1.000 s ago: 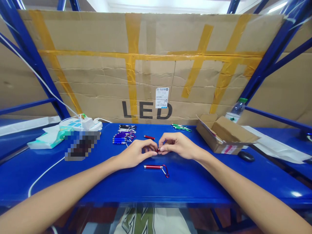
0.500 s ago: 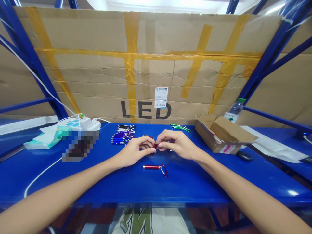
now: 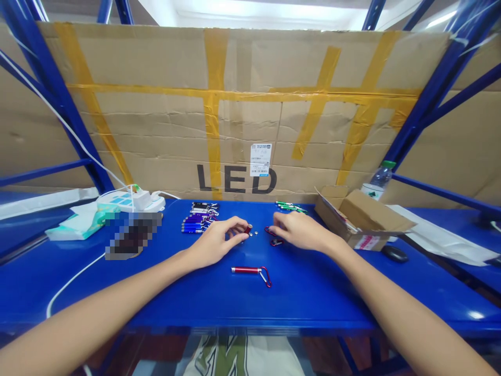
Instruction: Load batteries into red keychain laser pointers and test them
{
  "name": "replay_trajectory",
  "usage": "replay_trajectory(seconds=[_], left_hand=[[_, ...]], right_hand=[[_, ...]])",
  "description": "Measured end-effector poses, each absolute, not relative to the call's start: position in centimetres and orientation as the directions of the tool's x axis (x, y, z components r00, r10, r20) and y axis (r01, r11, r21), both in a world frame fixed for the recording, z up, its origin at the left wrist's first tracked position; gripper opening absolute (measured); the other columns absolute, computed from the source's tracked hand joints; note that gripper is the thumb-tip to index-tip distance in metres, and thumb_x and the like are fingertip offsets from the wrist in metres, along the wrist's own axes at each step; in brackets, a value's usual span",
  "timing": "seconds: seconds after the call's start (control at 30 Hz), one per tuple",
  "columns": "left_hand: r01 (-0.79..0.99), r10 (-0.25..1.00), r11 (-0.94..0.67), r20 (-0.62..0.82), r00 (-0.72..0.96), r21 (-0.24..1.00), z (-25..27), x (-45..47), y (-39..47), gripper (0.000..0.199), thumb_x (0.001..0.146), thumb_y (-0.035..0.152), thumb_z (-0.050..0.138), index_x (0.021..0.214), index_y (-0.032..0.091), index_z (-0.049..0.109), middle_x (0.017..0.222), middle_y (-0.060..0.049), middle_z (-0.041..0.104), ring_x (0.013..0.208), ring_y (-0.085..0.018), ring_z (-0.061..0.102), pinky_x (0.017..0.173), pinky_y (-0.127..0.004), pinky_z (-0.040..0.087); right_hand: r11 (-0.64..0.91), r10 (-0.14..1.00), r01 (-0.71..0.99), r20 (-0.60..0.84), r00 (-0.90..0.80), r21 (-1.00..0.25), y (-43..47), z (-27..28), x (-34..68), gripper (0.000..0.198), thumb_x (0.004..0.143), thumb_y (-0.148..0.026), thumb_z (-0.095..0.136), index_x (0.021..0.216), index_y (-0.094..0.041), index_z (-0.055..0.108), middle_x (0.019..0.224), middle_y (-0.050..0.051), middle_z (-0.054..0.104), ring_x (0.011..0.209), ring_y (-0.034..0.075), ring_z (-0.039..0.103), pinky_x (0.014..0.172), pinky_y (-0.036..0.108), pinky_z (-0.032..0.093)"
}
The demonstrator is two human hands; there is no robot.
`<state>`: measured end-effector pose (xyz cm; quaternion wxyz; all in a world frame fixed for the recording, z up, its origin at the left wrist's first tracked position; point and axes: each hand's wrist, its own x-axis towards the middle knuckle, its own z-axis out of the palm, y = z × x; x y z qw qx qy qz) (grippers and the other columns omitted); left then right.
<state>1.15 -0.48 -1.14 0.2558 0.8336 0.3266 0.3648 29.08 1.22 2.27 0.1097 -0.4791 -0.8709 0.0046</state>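
Three letters — LED — mark cardboard; left hand pinches red tube; right hand half-curled, hold unclear.

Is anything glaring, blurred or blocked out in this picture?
In the head view, the ceiling is washed out; a bright reflection marks the blue table at right; pixel blocks cover a dark object; tiny silver pieces by the left hand lack clear detail.
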Motion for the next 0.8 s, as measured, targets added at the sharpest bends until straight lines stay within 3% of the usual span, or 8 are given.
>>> replay_trajectory(seconds=[0.07, 0.17, 0.3, 0.47, 0.7, 0.8], left_hand=[[0.386, 0.741, -0.649, 0.430, 0.516, 0.655, -1.3, 1.1, -0.4, 0.025, 0.103, 0.040, 0.064, 0.118, 0.021, 0.069, 0.109, -0.006, 0.079, 0.095, -0.021, 0.075, 0.081, -0.031, 0.059], [0.423, 0.755, -0.637, 0.408, 0.514, 0.645, -1.3, 1.0, -0.3, 0.026, 0.103, 0.041, 0.063, 0.120, 0.021, 0.069, 0.107, -0.005, 0.078, 0.090, -0.020, 0.072, 0.078, -0.030, 0.057], [0.433, 0.756, -0.635, 0.397, 0.521, 0.640, -1.1, 1.0, -0.4, 0.027, 0.104, 0.041, 0.062, 0.122, 0.021, 0.068, 0.108, -0.005, 0.077, 0.089, -0.020, 0.070, 0.078, -0.031, 0.055], [0.431, 0.732, -0.660, 0.399, 0.553, 0.615, -1.0, 1.0, -0.7, 0.029, 0.106, 0.040, 0.059, 0.124, 0.021, 0.068, 0.112, -0.006, 0.076, 0.090, -0.020, 0.068, 0.080, -0.031, 0.053], [0.387, 0.743, -0.629, 0.374, 0.555, 0.675, -0.8, 0.9, -1.0, 0.035, 0.109, 0.045, 0.051, 0.126, 0.020, 0.069, 0.123, -0.008, 0.073, 0.106, -0.023, 0.065, 0.093, -0.034, 0.050], [0.356, 0.781, -0.537, 0.290, 0.553, 0.765, -0.8, 1.0, -0.9, 0.043, 0.110, 0.052, 0.046, 0.122, 0.018, 0.070, 0.110, -0.007, 0.071, 0.094, -0.020, 0.063, 0.085, -0.032, 0.049]], right_hand=[[0.570, 0.822, 0.817, 0.060, -0.567, -0.085, 1.4, 2.0, 29.4, 0.023, 0.104, -0.034, 0.062, 0.083, -0.022, 0.062, 0.081, 0.006, 0.076, 0.073, 0.022, 0.069, 0.063, 0.030, 0.038], [0.638, 0.764, 0.755, 0.006, -0.645, -0.154, 1.4, 1.9, 29.5, 0.019, 0.102, -0.027, 0.062, 0.084, -0.023, 0.061, 0.082, 0.004, 0.077, 0.074, 0.021, 0.071, 0.065, 0.030, 0.041], [0.625, 0.760, 0.660, 0.132, -0.636, -0.416, 1.1, 2.1, 29.0, 0.021, 0.108, -0.031, 0.053, 0.089, -0.023, 0.057, 0.077, 0.002, 0.075, 0.069, 0.019, 0.071, 0.065, 0.029, 0.047], [0.603, 0.731, 0.393, 0.285, -0.620, -0.694, 0.1, 2.2, 27.7, 0.025, 0.111, -0.044, 0.049, 0.101, -0.022, 0.055, 0.086, 0.002, 0.073, 0.070, 0.015, 0.070, 0.062, 0.027, 0.054], [0.593, 0.719, 0.322, 0.305, -0.625, -0.738, -0.8, 1.9, 26.7, 0.024, 0.106, -0.046, 0.062, 0.103, -0.022, 0.060, 0.085, 0.001, 0.074, 0.077, 0.016, 0.070, 0.067, 0.027, 0.055], [0.572, 0.726, 0.278, 0.319, -0.610, -0.772, -0.8, 1.9, 26.5, 0.024, 0.104, -0.045, 0.065, 0.104, -0.022, 0.061, 0.087, 0.002, 0.075, 0.079, 0.017, 0.072, 0.068, 0.028, 0.055]])
